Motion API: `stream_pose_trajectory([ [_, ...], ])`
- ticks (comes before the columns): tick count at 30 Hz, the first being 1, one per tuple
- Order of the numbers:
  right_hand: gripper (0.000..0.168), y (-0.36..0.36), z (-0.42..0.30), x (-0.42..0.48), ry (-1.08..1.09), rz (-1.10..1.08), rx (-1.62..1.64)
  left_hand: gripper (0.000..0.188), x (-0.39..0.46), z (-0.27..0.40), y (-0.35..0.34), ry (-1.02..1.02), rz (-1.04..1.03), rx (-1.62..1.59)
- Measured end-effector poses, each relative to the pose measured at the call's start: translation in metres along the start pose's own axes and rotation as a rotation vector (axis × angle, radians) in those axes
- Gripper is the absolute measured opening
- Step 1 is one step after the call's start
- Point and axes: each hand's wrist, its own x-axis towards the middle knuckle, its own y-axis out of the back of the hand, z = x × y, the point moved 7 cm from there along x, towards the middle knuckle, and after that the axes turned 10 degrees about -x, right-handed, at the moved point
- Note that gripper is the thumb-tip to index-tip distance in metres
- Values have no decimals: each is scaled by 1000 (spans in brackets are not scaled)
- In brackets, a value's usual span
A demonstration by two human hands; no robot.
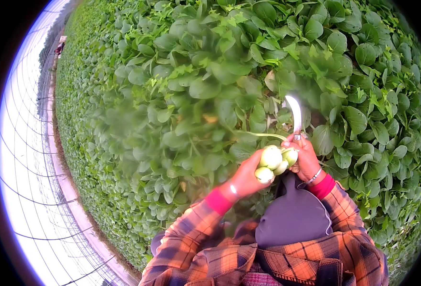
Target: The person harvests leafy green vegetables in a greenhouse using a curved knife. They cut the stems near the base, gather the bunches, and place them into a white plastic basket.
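Note:
A bunch of leafy greens, apparently pak choi (271, 157), is gripped in my left hand (248, 177), with several pale, rounded stem bases facing up towards me. In my right hand (305, 157) is a short sickle-shaped knife (295, 112), its bright curved blade pointing away from my body. Both hands are close together, and the right fingertips are at the edge of the stem bases. A thin pale stalk (266, 135) sticks out to the left from near the right fingertips. The bunch's leaves cannot be told apart from the plants below.
Dense broad-leaved plants (366, 53) surround me, with lighter lobed leaves (233, 18) among them. A dark cloth (292, 218) covers my knee. On the left run a pale strip of ground (71, 200) and a netted, framed wall (28, 171). A blurred patch covers the middle left.

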Motion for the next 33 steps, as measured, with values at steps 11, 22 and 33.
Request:
stream_pose_trajectory([
  [11, 6, 0, 10, 9, 63, -20, 253, 68, 9, -17, -11, -54, 52, -206],
  [22, 12, -5, 22, 44, -120, -62, -53, 70, 27, -3, 27, 76, 124, -136],
  [33, 22, -2, 64, 132, -213, -108, -364, 83, 121, -18, 97, 41, 210, 365],
])
